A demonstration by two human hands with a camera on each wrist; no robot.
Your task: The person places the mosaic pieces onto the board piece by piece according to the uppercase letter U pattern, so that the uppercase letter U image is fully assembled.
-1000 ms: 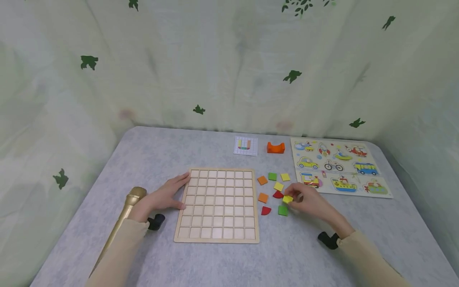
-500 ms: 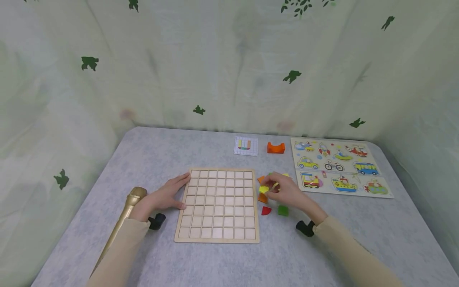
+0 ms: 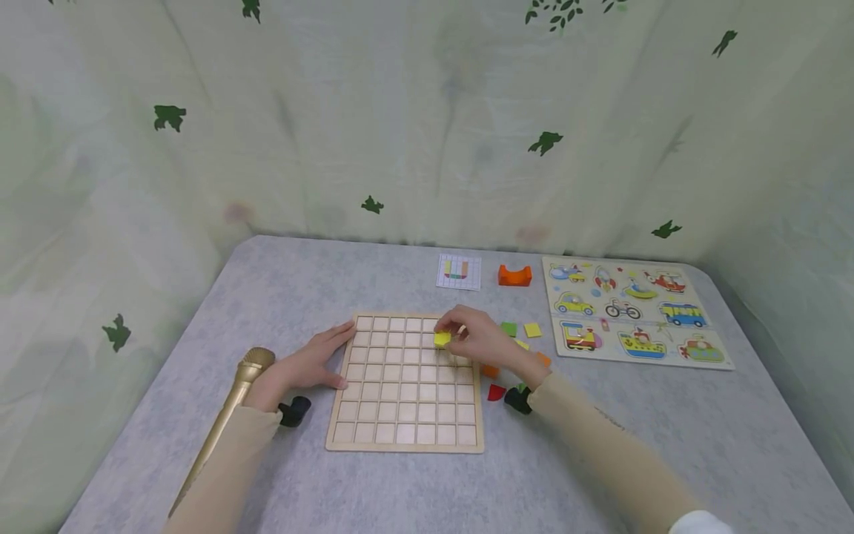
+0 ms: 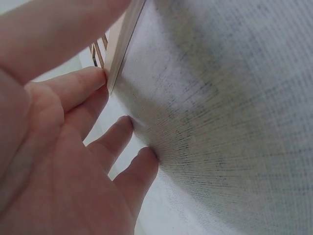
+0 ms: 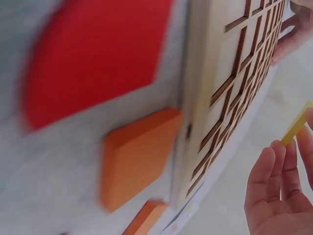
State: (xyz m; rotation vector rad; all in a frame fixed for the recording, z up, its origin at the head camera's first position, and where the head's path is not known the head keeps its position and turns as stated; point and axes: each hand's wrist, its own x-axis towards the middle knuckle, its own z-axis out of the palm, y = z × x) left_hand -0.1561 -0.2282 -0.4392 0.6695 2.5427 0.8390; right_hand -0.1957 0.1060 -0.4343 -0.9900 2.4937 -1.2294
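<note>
A wooden grid board (image 3: pixel 404 448) lies on the table in the head view, its cells bare where they show. My left hand (image 3: pixel 303 365) rests along its left edge, fingers spread and thumb out; in the left wrist view a fingertip (image 4: pixel 99 74) touches the rim. Over the upper right cells, my right hand (image 3: pixel 482 337) pinches a yellow square tile (image 3: pixel 442 339). The right wrist view has this yellow tile (image 5: pixel 295 128) tilted between fingers and thumb, apart from the board. My right hand and forearm hide some loose pieces.
Right of the board lie a green tile (image 3: pixel 509 328), a yellow tile (image 3: pixel 531 330), an orange tile (image 3: pixel 490 371) and a red quarter-round piece (image 3: pixel 496 392). Behind are a pattern card (image 3: pixel 458 272), an orange block (image 3: pixel 514 276) and a picture puzzle (image 3: pixel 637 315). A gold microphone (image 3: pixel 230 404) lies left.
My right hand has carried the yellow tile leftward, from among the loose pieces to above the board's upper right. My left hand has stayed at the board's left edge.
</note>
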